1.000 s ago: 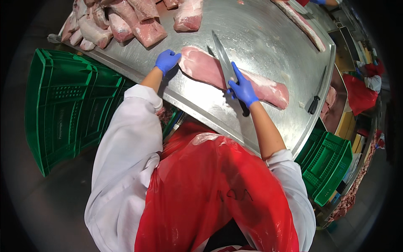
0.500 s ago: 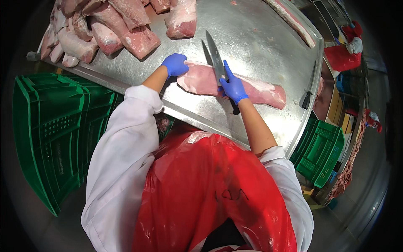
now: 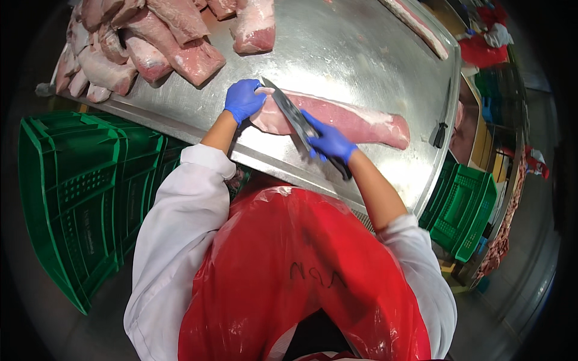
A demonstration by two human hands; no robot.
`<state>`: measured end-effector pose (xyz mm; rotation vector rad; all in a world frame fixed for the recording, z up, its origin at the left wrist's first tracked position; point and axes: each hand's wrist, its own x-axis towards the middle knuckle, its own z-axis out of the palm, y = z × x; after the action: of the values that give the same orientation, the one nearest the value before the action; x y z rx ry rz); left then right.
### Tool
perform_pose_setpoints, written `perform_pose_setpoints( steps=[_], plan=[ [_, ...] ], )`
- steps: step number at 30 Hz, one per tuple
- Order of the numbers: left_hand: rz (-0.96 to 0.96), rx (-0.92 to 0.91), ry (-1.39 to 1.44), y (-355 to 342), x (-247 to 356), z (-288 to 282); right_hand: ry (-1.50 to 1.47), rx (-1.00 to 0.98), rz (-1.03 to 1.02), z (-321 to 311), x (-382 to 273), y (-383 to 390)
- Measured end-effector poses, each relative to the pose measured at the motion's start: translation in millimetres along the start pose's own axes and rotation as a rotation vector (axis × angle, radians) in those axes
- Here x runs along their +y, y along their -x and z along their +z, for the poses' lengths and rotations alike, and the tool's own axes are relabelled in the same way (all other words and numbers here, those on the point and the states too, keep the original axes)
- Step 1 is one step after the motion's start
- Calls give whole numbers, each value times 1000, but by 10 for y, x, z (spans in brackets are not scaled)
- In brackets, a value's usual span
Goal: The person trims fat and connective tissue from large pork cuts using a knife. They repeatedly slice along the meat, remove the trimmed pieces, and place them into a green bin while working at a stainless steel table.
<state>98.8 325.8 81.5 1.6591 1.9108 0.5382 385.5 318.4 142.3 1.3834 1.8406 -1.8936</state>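
Note:
A long pink piece of boneless meat (image 3: 355, 122), pale fat along its far edge, lies across the steel table (image 3: 337, 54) before me. My left hand (image 3: 244, 100), in a blue glove, is closed on its left end. In my blue-gloved right hand (image 3: 329, 139) is a knife (image 3: 288, 110) with a dark handle, gripped around the rear of the blade and handle. The blade slants across the left part of the meat, its tip close to my left fingers. Whether the edge has gone into the meat is hard to tell.
Many meat pieces (image 3: 144, 45) are heaped at the far left. A long strip (image 3: 415, 24) lies at the far right. Another knife (image 3: 441, 133) rests by the right edge. Green crates (image 3: 84, 180) stand at left, another green crate (image 3: 460, 207) at right. A person (image 3: 487, 45) works beyond.
The knife has moved left and toward me, its blade turning to point up-left at the meat's left end. My left hand has shifted slightly left, still on the meat.

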Motion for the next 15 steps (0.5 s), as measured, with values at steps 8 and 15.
perform_pose_setpoints(
  steps=[8, 15],
  plan=[
    [33, 102, 111, 11, -183, 100, -96, -76, -93, -64, -128, -219],
    [29, 75, 40, 28, 91, -4, -143, -61, -146, -91, -239, -697]
  ],
)
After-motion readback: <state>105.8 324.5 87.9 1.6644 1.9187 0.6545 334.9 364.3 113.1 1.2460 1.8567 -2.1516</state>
